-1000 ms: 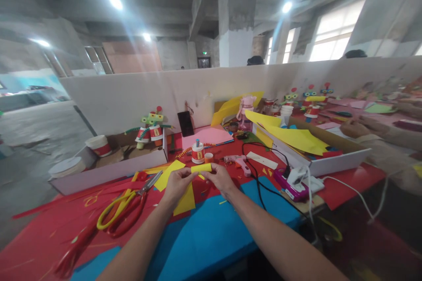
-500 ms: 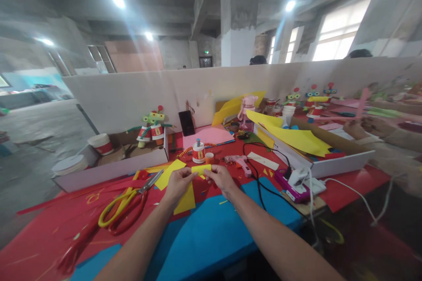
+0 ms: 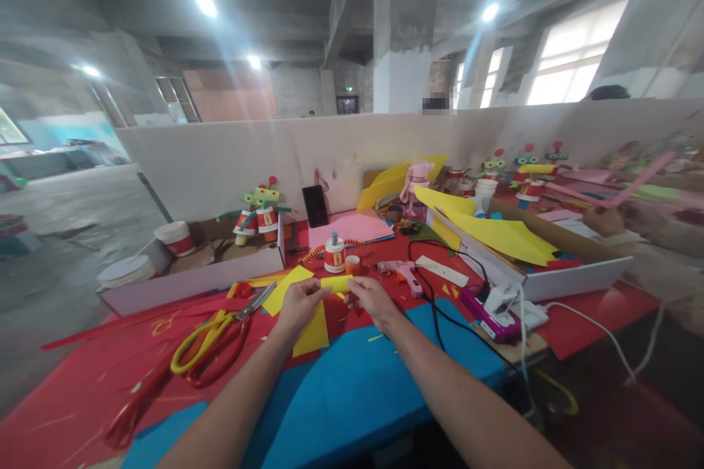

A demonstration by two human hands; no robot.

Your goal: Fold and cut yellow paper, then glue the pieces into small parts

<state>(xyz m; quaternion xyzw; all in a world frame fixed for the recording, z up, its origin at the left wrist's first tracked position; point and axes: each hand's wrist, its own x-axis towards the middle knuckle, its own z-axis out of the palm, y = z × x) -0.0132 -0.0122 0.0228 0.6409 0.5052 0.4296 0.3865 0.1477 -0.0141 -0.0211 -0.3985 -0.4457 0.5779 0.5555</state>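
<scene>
Between my two hands is a small piece of yellow paper (image 3: 336, 283), curved like a strip being rolled. My left hand (image 3: 301, 302) pinches its left end, and my right hand (image 3: 372, 299) pinches the right end. Just behind it stands a paper-cup figure (image 3: 334, 255) with coiled orange paper arms, beside a small orange paper ring (image 3: 353, 264). Yellow paper sheets (image 3: 312, 330) lie under and beside my left hand. To the right rests a pink glue gun (image 3: 404, 272).
Scissors with yellow and red handles (image 3: 220, 333) lie at left. A box with finished cup figures (image 3: 192, 284) stands behind them. At right are a box of paper (image 3: 577, 280), a purple power strip (image 3: 491, 316) with cables, and a co-worker's hand (image 3: 602, 221). A phone (image 3: 314, 205) leans on the partition.
My view has shifted slightly, so everything sits a little further right. Both hands still hold the yellow paper in nearly the same place. The co-worker's pink strip at right has tilted.
</scene>
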